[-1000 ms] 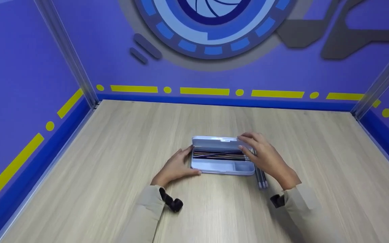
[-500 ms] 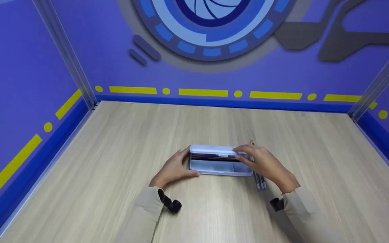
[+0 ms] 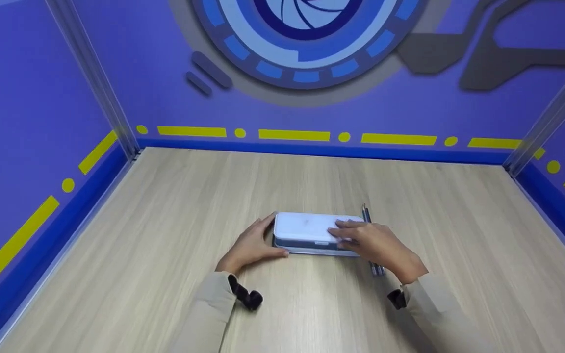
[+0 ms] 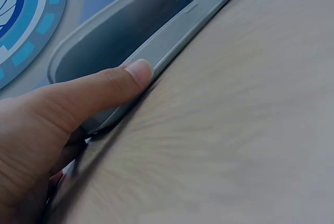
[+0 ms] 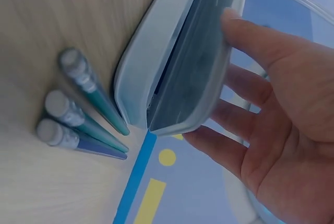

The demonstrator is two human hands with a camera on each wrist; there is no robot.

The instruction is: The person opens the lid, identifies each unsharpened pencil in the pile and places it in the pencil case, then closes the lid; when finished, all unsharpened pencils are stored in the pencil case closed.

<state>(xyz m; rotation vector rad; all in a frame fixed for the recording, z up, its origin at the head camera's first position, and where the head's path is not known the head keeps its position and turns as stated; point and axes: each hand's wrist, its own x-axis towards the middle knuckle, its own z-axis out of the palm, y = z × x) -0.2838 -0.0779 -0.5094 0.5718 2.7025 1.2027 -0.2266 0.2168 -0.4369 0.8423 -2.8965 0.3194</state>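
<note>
Mid-table (image 3: 165, 235) sits pencil case (image 3: 307, 226), lid nearly down; R hand (image 3: 371, 242) lies flat on lid, fingers straight, L hand (image 3: 253, 242) braces its left end w/ thumb; 3 pencils (image 3: 372, 245) just right

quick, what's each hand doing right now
Left hand: open, thumb and fingers braced against the left end of the pale blue plastic pencil case.
Right hand: open, straight fingers pressing on its lid.
</note>
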